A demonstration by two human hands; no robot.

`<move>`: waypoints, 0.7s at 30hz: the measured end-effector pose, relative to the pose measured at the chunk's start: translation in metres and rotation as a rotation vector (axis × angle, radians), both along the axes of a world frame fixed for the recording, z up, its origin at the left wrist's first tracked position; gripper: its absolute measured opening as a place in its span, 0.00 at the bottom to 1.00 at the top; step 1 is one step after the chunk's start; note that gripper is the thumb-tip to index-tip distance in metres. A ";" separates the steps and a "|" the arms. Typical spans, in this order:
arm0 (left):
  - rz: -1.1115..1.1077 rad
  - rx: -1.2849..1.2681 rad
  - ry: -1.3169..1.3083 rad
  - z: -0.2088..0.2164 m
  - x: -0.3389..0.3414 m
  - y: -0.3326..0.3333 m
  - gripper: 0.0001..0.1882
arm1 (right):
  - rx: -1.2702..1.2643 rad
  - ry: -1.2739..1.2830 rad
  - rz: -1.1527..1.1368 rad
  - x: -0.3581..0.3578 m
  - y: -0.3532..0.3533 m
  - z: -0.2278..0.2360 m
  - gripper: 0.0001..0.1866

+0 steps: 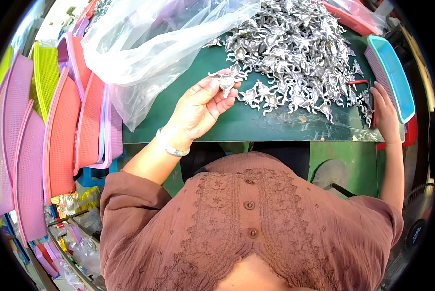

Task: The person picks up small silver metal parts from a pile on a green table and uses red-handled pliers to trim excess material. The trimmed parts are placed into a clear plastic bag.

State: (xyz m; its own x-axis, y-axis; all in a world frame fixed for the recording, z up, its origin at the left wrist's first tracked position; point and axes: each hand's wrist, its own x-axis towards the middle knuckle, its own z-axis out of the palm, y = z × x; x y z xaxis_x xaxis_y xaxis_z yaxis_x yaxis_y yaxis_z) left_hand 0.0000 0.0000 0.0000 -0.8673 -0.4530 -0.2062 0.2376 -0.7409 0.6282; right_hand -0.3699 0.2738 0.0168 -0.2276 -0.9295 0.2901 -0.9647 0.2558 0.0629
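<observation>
My left hand (200,106) is raised over the table's front part, pinching a small silvery metal casting (227,83) with curled arms between thumb and fingers. Beyond it lies a big heap of similar castings (290,53), spilling toward the near edge. At the table's right end, my right hand (385,114) has its fingers stretched out beside a hand tool with red handles (357,82), which looks like pliers. The tool rests against the heap's right side; its jaws are hard to make out among the metal pieces. Whether my right fingers touch the handle is unclear.
A clear plastic bag (140,53) sprawls over the left of the green table (178,128). Stacked purple, orange and green baskets (64,140) crowd the left side. A turquoise-rimmed basket (397,77) stands by my right hand. A fan (415,233) is at the lower right.
</observation>
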 end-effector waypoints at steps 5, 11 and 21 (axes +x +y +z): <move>0.002 -0.020 0.017 -0.001 0.002 -0.009 0.21 | -0.164 -0.190 0.249 0.064 -0.059 0.021 0.15; 0.014 0.001 0.029 0.000 0.005 -0.006 0.20 | -0.152 -0.358 0.506 0.125 -0.116 0.018 0.11; 0.268 -1.653 -0.413 0.007 -0.001 0.004 0.19 | -0.116 -1.311 0.437 0.191 -0.168 -0.005 0.09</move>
State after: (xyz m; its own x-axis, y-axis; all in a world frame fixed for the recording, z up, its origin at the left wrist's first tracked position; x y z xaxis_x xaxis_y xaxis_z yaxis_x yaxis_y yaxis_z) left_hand -0.0007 0.0045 0.0074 -0.7518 -0.5098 0.4181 -0.1237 0.7319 0.6700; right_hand -0.1791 0.1058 0.0122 -0.0909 -0.9807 0.1730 -0.3041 -0.1381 -0.9426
